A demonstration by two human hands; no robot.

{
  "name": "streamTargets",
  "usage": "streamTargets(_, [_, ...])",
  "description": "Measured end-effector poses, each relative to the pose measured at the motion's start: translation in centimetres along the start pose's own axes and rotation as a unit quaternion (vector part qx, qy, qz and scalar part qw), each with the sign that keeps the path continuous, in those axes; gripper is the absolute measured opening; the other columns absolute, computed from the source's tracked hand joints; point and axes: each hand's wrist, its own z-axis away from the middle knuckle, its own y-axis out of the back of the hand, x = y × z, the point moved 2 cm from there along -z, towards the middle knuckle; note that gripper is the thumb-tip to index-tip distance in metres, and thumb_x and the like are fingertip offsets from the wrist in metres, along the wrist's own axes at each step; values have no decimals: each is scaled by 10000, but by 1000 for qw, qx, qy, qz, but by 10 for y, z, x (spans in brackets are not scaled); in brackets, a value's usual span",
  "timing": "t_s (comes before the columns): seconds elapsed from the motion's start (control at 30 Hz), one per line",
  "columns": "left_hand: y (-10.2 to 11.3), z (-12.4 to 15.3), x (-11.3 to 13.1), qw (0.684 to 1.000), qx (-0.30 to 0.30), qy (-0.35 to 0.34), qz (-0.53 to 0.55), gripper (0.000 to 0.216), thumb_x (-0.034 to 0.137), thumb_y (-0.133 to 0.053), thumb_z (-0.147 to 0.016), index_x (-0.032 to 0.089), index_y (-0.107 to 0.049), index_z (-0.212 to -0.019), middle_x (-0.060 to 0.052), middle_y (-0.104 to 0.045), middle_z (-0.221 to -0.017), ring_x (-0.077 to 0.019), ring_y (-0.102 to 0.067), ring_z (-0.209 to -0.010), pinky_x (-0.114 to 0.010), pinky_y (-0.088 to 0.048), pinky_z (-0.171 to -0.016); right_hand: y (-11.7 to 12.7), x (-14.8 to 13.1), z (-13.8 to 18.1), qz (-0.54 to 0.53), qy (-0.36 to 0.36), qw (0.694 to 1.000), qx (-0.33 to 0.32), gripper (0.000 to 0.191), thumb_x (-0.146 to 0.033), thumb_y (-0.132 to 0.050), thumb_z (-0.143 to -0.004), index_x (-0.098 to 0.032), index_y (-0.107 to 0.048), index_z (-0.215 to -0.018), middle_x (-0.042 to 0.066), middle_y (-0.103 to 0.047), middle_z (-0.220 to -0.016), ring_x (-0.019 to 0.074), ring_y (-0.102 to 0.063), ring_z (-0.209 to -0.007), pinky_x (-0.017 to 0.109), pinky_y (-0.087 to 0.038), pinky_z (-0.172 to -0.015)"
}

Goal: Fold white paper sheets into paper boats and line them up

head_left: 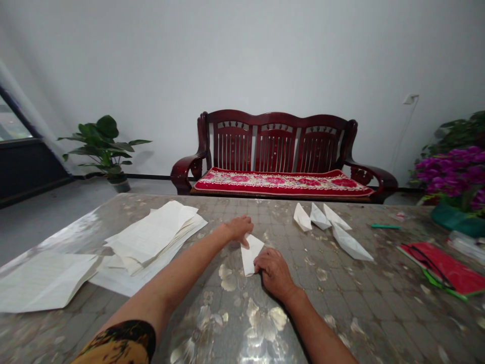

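A small folded piece of white paper (250, 257) lies on the patterned table in front of me, with slanted edges and a pointed upper corner. My left hand (238, 230) rests at its upper left, thumb down on the paper and the other fingers stretched out past it. At the lower right edge, my right hand (275, 270) has its fingers curled and closed on the paper's side. The undersides of both hands are hidden. Several folded paper boats (320, 217) sit to the right, beyond my right hand.
Left of my left arm lies a stack of loose paper sheets (151, 232), with more sheets (45, 280) nearer the table's left edge. On the right are a green pen (385, 227), a red notebook (450, 265) and purple flowers (450, 169). A wooden bench (276, 119) stands behind the table (322, 313).
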Motion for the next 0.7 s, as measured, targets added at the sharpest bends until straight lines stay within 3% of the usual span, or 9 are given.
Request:
streamTargets(0.23, [-10, 19, -15, 995, -46, 56, 72, 659, 487, -859, -602, 248, -587, -1153, -39, -684, -1066, -256, -635, -991, -289, -446, -791, 0, 3, 0, -18, -18, 1000, -9, 319, 27, -463, -653, -223, -661, -670, -6, -705, -800, 179, -554, -882, 310, -373, -851])
streamTargets(0.37, [-17, 32, -18, 989, -51, 69, 119, 427, 457, -816, -648, 240, -669, -986, -19, -717, -961, -252, -662, -919, -265, -440, -733, 2, 3, -1, -23, -35, 999, -21, 324, 12, -444, -663, -224, -658, -726, -1, -692, -813, 183, -556, -882, 321, -394, -862])
streamTargets(0.43, [-21, 39, -18, 986, -19, 67, 153, 297, 411, -780, -693, 235, -683, -912, -6, -722, -923, -226, -663, -883, -244, -433, -714, 4, 3, -1, -31, -49, 998, -12, 314, -9, -444, -695, -222, -659, -780, 14, -689, -878, 188, -563, -912, 328, -409, -877])
streamTargets(0.53, [-25, 47, -17, 973, 79, 63, 207, 206, 368, -715, -760, 231, -679, -909, 11, -719, -910, -189, -654, -859, -227, -434, -727, 6, 3, -1, -57, -58, 997, 13, 302, -42, -467, -725, -223, -653, -881, 42, -668, -1053, 193, -570, -1029, 344, -418, -950])
streamTargets(0.7, [-29, 57, -8, 947, 219, 26, 233, 128, 325, -609, -850, 218, -674, -878, 0, -714, -910, -186, -638, -946, -301, -420, -952, 11, 4, 2, -50, -78, 991, 92, 327, -75, -507, -727, -220, -612, -1000, 89, -575, -1207, 210, -540, -1153, 347, -420, -1010])
